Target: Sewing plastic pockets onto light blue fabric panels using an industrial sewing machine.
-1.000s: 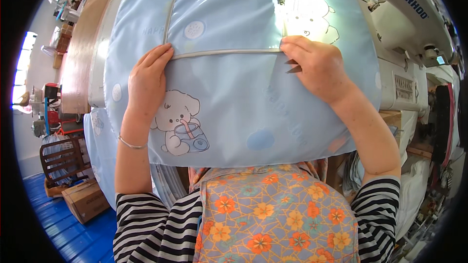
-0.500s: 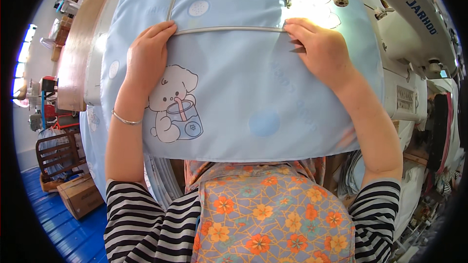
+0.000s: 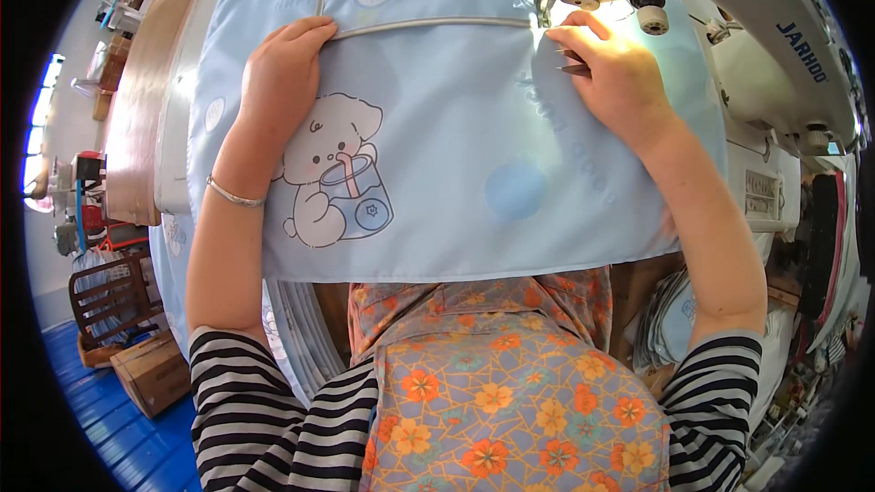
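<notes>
A light blue fabric [image 3: 474, 155] printed with a cartoon puppy and pale dots lies over the sewing table, with a grey piped seam [image 3: 428, 25] running across it. My left hand [image 3: 284, 73] presses flat on the fabric at the seam's left end. My right hand [image 3: 609, 68] rests on the fabric at the seam's right end, fingertips at the lit needle area of the white sewing machine [image 3: 729, 27], and a small dark snipping tool [image 3: 572, 62] pokes out from under its fingers.
More blue fabric hangs off the table's left side [image 3: 173, 246]. A wooden table edge [image 3: 137, 118] runs along the left. Cardboard boxes [image 3: 150, 369] and a wooden crate [image 3: 105, 296] stand on the blue floor at lower left. Folded fabric pieces [image 3: 670, 319] lie at lower right.
Both hands have slid the fabric forward, bringing the seam's right end up to the machine's needle area. The view has shifted closer to the machine.
</notes>
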`<state>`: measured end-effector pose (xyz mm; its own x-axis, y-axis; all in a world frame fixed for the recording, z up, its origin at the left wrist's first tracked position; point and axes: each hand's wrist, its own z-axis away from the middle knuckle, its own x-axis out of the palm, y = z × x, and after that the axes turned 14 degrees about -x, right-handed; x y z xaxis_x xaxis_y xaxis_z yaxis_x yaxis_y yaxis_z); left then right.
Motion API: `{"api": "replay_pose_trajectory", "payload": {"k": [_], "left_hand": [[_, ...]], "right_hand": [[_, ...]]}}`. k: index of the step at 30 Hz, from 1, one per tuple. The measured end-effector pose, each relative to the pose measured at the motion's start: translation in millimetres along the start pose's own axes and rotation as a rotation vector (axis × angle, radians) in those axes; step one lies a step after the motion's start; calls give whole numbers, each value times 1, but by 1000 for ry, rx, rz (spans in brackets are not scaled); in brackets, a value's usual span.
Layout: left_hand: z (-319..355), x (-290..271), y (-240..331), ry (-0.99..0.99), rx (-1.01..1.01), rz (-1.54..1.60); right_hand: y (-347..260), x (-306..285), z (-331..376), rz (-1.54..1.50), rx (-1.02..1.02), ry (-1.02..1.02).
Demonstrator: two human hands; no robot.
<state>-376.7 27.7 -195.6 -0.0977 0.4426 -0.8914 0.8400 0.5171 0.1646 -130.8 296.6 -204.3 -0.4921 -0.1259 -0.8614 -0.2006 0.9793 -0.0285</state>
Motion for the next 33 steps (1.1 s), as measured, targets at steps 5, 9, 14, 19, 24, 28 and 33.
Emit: {"api": "replay_pose_trajectory", "payload": {"k": [5,9,14,19,24,28,33], "left_hand": [[-8,2,-3,-8,7,6],[-2,-1,-7,-38,-65,8],[28,-25,-18,-49,-197,97],[66,-46,-23,-86,-380,65],[91,-62,35,-245,-237,295],[114,-69,101,-319,92,366],[107,-67,99,-321,144,354]], "right_hand": [[6,-3,3,-18,14,31],[4,-6,5,-29,25,35],[-11,-26,28,-140,92,86],[-42,-50,25,-258,239,-101],[-69,-68,-2,-253,181,-215],[-86,-68,-15,-431,213,-157],[-94,-45,-64,-626,284,-243]]}}
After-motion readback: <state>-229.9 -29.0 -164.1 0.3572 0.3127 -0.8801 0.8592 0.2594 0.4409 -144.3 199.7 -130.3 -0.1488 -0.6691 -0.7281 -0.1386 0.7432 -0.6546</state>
